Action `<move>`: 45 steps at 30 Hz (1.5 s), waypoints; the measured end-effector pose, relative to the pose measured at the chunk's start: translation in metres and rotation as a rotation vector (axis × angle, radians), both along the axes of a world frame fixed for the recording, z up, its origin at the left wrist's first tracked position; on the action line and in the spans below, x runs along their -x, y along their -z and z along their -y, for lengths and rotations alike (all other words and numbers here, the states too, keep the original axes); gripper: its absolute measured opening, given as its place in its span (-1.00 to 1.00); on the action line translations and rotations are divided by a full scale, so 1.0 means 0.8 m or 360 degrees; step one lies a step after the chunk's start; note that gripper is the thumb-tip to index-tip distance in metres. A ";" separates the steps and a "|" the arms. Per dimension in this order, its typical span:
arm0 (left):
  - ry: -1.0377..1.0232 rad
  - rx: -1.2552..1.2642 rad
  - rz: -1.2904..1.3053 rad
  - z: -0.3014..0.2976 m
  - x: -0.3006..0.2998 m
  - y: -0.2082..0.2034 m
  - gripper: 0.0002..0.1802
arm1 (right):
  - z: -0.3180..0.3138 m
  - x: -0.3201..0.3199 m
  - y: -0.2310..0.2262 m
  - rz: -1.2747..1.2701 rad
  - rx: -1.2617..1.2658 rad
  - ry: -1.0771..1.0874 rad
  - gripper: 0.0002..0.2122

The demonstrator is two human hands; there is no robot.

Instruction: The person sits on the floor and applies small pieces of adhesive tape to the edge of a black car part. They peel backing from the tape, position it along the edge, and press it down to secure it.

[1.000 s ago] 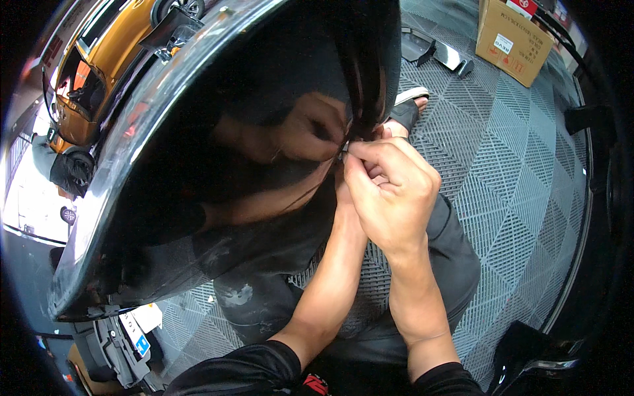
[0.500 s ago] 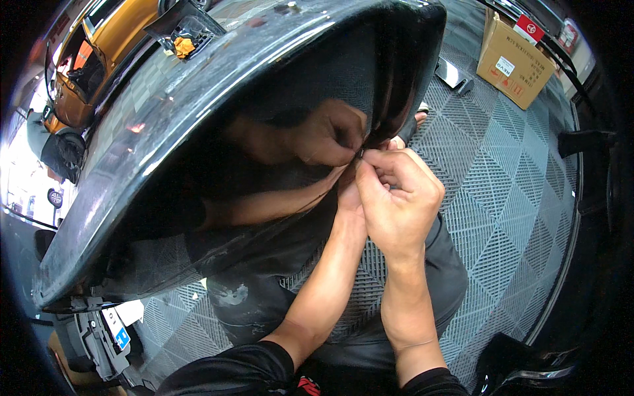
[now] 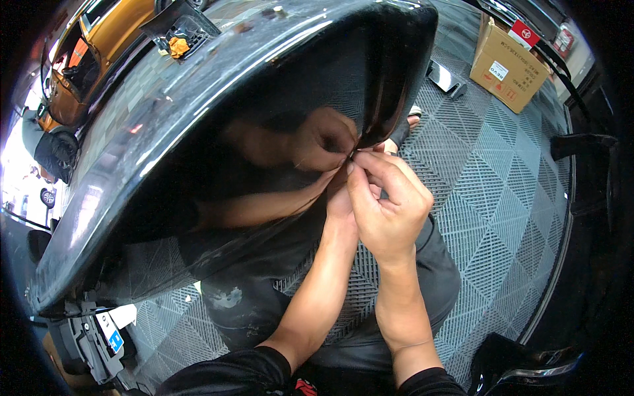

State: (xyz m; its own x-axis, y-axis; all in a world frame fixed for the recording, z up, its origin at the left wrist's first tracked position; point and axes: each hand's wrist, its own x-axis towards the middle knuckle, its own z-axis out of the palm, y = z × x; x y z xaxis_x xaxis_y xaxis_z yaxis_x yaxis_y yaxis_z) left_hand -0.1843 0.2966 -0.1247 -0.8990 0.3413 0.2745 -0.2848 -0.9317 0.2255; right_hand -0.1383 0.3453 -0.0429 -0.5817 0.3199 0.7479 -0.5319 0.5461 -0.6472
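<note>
A large glossy black car body panel [image 3: 264,86] slants across the view from lower left to upper right, mirroring my hands and forearms. At its lower right edge my right hand [image 3: 393,198] pinches with thumb and forefinger. Whatever sits between those fingertips is too small to make out. Beneath the same edge, close against the right hand, is my left hand [image 3: 340,198]. Its fingers are mostly hidden by the panel and the right hand.
A cardboard box [image 3: 507,66] stands at the upper right, beside a shiny trim piece [image 3: 446,80] on the grey grid floor [image 3: 495,198]. An orange car [image 3: 99,46] is at upper left, near a black tray-like part [image 3: 191,33] holding an orange cloth [image 3: 178,47]. Dark car parts [image 3: 528,366] lie lower right.
The whole view has shifted slightly, so the panel, floor and hands sit a little further left. Both hands keep to the same spot on the panel's edge, the right still pinching.
</note>
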 end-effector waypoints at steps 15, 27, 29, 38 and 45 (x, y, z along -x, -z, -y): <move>0.0265 -0.0623 0.0211 -0.014 -0.008 0.030 -0.46 | 0.012 0.007 0.011 -0.0138 -0.0007 0.0199 -0.83; 0.0176 -0.0349 0.0019 -0.014 0.006 0.010 -0.57 | 0.009 0.009 0.011 -0.0081 0.0147 0.0146 -0.73; 0.0135 -0.0351 0.0011 -0.018 0.010 0.017 -0.56 | 0.009 0.007 0.011 0.0057 0.0430 0.0091 -0.65; 0.0035 -0.0299 0.0121 -0.017 0.010 0.031 -0.50 | -0.016 0.024 0.001 -0.0060 -0.0009 0.0124 -0.33; 0.0016 -0.0301 0.0153 -0.016 0.009 0.040 -0.49 | -0.025 0.023 -0.001 0.0017 -0.0042 0.0014 -0.35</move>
State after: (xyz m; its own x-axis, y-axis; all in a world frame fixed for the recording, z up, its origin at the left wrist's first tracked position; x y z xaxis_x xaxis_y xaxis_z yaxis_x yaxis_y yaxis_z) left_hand -0.1914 0.3096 -0.1565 -0.9210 0.3006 0.2477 -0.3058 -0.9519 0.0182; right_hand -0.1567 0.3652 -0.0418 -0.5869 0.3053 0.7499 -0.5201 0.5676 -0.6382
